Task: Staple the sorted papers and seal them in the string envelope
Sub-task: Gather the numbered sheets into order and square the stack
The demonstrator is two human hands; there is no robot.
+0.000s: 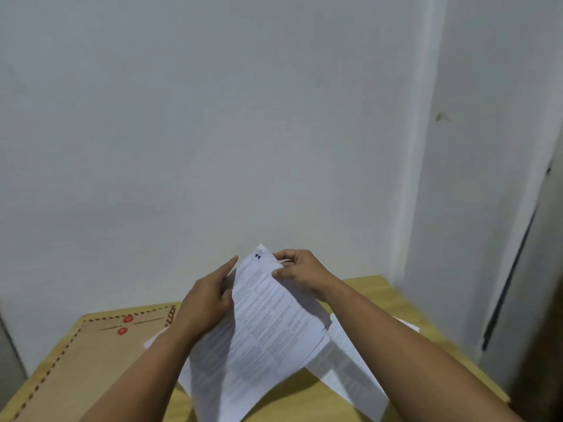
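Both hands hold up a loose stack of printed white papers (268,324) above the wooden table (374,287). The top sheet carries a handwritten number at its upper corner. My left hand (207,296) grips the stack's left edge. My right hand (300,274) pinches the upper right corner between thumb and fingers. The sheets fan apart and droop toward the table. A brown string envelope (91,354) with a striped border and two red button discs lies flat at the left of the table. No stapler is in view.
A further white sheet (350,360) lies under my right forearm on the table. A plain white wall rises right behind the table, and a grey door frame (518,269) stands at the right.
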